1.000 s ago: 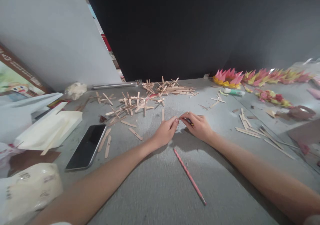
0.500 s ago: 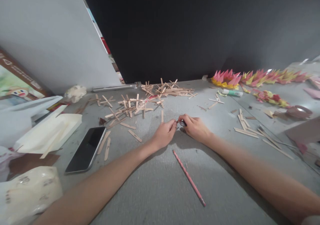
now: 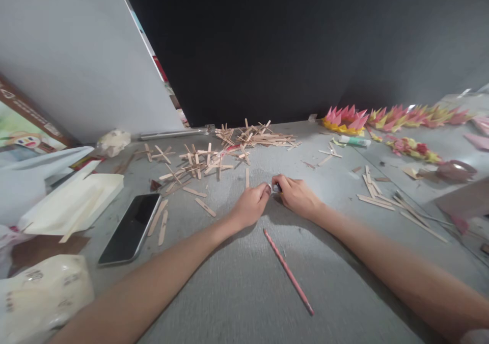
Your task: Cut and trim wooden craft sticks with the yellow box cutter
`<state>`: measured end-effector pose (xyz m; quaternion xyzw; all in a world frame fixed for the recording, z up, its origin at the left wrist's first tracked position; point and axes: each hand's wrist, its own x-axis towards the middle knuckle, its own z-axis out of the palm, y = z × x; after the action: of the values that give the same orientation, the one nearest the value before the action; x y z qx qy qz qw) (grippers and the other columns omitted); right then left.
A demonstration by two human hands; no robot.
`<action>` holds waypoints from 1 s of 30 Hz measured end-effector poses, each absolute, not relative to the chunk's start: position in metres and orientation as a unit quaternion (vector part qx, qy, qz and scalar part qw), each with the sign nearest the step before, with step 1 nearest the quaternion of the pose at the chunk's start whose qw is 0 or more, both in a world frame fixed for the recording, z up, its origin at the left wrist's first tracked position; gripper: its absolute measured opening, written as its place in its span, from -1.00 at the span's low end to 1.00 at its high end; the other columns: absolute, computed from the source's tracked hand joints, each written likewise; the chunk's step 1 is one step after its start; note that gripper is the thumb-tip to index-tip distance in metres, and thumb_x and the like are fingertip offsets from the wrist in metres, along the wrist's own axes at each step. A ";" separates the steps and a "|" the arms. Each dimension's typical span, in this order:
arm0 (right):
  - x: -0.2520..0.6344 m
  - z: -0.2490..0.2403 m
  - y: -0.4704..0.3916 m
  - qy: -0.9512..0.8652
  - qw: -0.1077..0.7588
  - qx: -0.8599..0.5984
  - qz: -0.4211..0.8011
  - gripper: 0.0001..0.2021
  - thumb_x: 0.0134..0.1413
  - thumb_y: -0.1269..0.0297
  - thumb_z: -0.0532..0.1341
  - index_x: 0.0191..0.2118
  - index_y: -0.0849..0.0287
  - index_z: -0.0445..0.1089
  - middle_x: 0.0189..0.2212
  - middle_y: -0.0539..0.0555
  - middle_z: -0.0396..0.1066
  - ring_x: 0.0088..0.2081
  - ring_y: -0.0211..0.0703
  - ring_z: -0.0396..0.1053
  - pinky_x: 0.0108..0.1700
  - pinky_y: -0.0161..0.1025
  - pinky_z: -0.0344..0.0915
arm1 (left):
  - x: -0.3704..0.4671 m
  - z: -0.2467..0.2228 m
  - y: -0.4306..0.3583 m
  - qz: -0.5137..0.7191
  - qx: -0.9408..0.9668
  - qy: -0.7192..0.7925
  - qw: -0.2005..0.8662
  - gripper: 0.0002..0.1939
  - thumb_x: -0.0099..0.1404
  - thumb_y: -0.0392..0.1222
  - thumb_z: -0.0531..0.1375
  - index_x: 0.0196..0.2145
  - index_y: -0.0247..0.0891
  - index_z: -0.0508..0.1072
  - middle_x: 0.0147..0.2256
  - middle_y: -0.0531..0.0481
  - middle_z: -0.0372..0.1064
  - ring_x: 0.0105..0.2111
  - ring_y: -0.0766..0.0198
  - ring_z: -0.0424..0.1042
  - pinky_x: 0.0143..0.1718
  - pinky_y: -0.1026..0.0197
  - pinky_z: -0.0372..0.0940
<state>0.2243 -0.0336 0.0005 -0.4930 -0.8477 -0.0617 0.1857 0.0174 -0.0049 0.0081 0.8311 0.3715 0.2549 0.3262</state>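
Observation:
My left hand (image 3: 250, 205) is closed in a pinch at the middle of the table. Fingertips hide what it holds. Just beyond it lies a craft stick (image 3: 247, 177); whether they touch I cannot tell. My right hand (image 3: 296, 193) faces it, its fingers curled around a small dark object (image 3: 277, 187), mostly covered. A small pale bit (image 3: 271, 186) shows in the gap between the two sets of fingertips. Nearer to me, a pink pencil (image 3: 289, 272) lies slantwise on the table.
Crossed craft sticks (image 3: 267, 139) are heaped at the back. A phone (image 3: 130, 228) and an open white box (image 3: 76, 206) are on the left. To the right are folded-paper pieces (image 3: 346, 120), a glue stick (image 3: 355, 141), loose sticks (image 3: 376, 201) and a tape roll (image 3: 456, 170).
The spot between my fingertips looks paler now and the small dark object sits at a slightly different angle. Both hands stay in nearly the same place.

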 end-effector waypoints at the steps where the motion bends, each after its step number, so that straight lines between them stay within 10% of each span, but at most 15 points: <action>1: 0.224 0.000 -0.033 -0.847 0.186 -0.494 -0.061 -0.71 0.25 0.60 0.08 0.02 0.16 0.23 -0.19 0.15 0.54 -0.18 -0.06 0.55 -0.33 -0.26 0.23 | 0.017 0.009 -0.005 0.254 0.832 0.371 0.326 -0.65 0.57 -0.04 -0.06 -0.39 -0.16 0.22 -0.48 0.07 0.29 -0.47 0.23 0.29 -0.36 0.17 0.04; 16: 0.214 0.001 -0.042 -0.888 0.219 -0.402 -0.047 -0.83 0.39 0.50 0.08 0.00 0.15 0.28 -0.18 0.14 0.53 -0.23 -0.11 0.54 -0.26 -0.27 0.31 | 0.022 0.005 0.000 0.390 0.694 0.406 0.448 -0.52 0.59 0.17 -0.10 -0.40 -0.16 0.17 -0.52 0.13 0.17 -0.51 0.31 0.20 -0.39 0.21 0.14; 22: 0.207 0.024 -0.048 -0.783 0.309 -0.532 0.088 -0.81 0.52 0.17 0.05 0.09 0.10 0.22 -0.25 0.11 0.54 -0.34 -0.08 0.52 -0.33 -0.26 0.27 | 0.021 0.009 -0.007 0.409 0.708 0.392 0.421 -0.49 0.59 0.27 -0.15 -0.35 -0.15 0.15 -0.51 0.14 0.16 -0.51 0.31 0.20 -0.38 0.20 0.16; 30: 0.192 0.052 -0.058 -0.672 0.380 -0.521 0.365 -0.61 0.50 -0.04 0.03 -0.31 0.10 0.31 -0.59 -0.11 0.31 -0.63 -0.31 0.29 -0.50 -0.36 0.20 | 0.019 0.007 -0.009 0.386 0.735 0.379 0.409 -0.51 0.60 0.26 -0.19 -0.32 -0.14 0.15 -0.49 0.13 0.18 -0.50 0.30 0.20 -0.38 0.19 0.15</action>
<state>0.1919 -0.0578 0.0515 -0.5209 -0.6719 0.3647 0.3797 0.0186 -0.0088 0.0071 0.7350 0.3795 0.3859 0.4085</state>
